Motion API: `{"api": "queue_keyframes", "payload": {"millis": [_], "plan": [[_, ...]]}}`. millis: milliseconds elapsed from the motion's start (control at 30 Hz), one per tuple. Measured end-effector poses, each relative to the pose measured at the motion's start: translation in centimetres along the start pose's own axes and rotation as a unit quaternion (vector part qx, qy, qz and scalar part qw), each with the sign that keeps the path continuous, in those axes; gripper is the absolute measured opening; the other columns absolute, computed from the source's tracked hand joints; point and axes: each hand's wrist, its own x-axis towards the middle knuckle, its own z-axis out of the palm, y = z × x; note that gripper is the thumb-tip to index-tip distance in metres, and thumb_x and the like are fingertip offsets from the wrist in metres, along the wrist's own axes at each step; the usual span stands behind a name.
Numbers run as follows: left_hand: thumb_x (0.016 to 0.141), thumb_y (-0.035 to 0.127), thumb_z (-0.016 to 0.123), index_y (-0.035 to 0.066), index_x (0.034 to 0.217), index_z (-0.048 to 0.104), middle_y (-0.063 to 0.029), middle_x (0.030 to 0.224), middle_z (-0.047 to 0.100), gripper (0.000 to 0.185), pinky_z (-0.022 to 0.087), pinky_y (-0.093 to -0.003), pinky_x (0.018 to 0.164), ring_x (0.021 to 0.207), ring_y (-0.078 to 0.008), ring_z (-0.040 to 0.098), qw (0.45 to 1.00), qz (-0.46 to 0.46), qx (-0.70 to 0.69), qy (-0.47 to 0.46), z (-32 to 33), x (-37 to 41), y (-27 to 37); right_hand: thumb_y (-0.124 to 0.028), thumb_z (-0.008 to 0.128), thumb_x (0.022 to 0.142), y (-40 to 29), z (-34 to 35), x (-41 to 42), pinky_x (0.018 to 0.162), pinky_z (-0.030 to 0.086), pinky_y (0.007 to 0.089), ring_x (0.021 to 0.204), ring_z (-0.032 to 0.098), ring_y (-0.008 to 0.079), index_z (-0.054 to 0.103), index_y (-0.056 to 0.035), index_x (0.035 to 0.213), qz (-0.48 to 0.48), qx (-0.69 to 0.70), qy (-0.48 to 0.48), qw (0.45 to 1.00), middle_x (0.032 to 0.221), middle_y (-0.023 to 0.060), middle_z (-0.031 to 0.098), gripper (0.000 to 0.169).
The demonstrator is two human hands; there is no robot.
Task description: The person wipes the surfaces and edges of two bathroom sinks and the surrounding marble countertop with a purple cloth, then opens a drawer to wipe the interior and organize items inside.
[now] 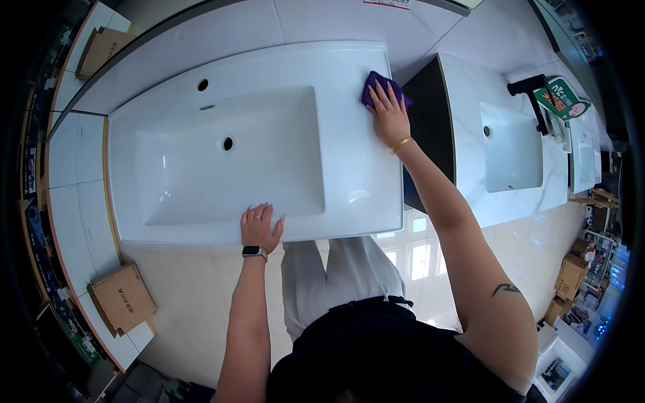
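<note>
A wide white washbasin (360,166) with a rectangular bowl lies before me; it has a tap hole, an overflow slot and a drain hole. My right hand (392,113) is spread flat on a purple cloth (372,85), pressing it on the basin's right ledge near the back corner. Part of the cloth sticks out past the ledge's right edge. My left hand (260,226) rests on the front rim with its fingers over the inner edge of the bowl, and it holds nothing.
To the right stands a marbled vanity top (466,151) with a second basin, a black faucet (534,95) and a green sign (562,98). Cardboard boxes (123,299) and white cabinets (75,146) are at the left. A tiled wall runs behind the washbasin.
</note>
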Motion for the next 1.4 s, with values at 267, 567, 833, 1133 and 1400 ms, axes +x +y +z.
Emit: {"api": "queue_keyframes", "payload": {"millis": [267,567,833,1133,1400], "plan": [[0.085,0.031,0.061,0.007,0.116,0.059,-0.0102,0.120,0.059,0.039,0.033,-0.0478,0.104,0.115,-0.0308,0.050,1.000,-0.016,0.000,-0.009,0.3,-0.2,-0.1,-0.013,0.056,0.088,-5.1,-7.8,-21.8,0.115,0.020,0.0514,0.145,0.021,0.0322,0.038,-0.0129,0.146,-0.078,0.068,-0.153,0.983,0.155,0.0079,0.030,0.061],[0.090,0.029,0.059,0.006,0.125,0.053,-0.0126,0.135,0.050,0.042,0.032,-0.0466,0.107,0.123,-0.0323,0.045,0.995,-0.029,-0.092,-0.018,-0.5,0.6,0.4,-0.027,0.050,0.094,-6.9,-8.5,-20.6,0.118,0.013,0.0479,0.147,0.018,0.0234,0.035,-0.0195,0.148,-0.378,0.152,-0.258,0.876,0.157,0.0013,0.027,0.057],[0.087,0.017,0.063,0.005,0.126,0.052,-0.0146,0.136,0.049,0.042,0.035,-0.0451,0.106,0.124,-0.0353,0.044,0.964,-0.114,-0.208,0.119,-2.2,-1.5,4.9,-0.015,0.053,0.087,-14.8,-5.2,-16.3,0.120,0.011,0.0482,0.147,0.017,0.0230,0.032,-0.0207,0.149,-0.485,0.177,-0.253,0.818,0.158,0.0003,0.023,0.067],[0.086,0.014,0.064,0.006,0.123,0.054,-0.0127,0.133,0.051,0.040,0.035,-0.0456,0.104,0.122,-0.0333,0.046,0.940,-0.199,-0.214,0.175,-4.1,-5.3,-0.8,-0.012,0.050,0.086,-22.7,-4.5,-14.6,0.119,0.015,0.0457,0.147,0.017,0.0225,0.031,-0.0215,0.150,-0.490,0.134,-0.235,0.829,0.159,-0.0010,0.023,0.067],[0.087,0.016,0.063,0.007,0.119,0.059,-0.0109,0.131,0.054,0.033,0.038,-0.0424,0.100,0.118,-0.0311,0.049,0.935,-0.183,-0.221,0.206,-6.9,-7.0,-10.9,-0.013,0.047,0.089,-32.5,-2.6,-12.4,0.119,0.014,0.0446,0.147,0.020,0.0215,0.035,-0.0223,0.148,-0.473,0.157,-0.234,0.835,0.157,-0.0016,0.028,0.061]]}}
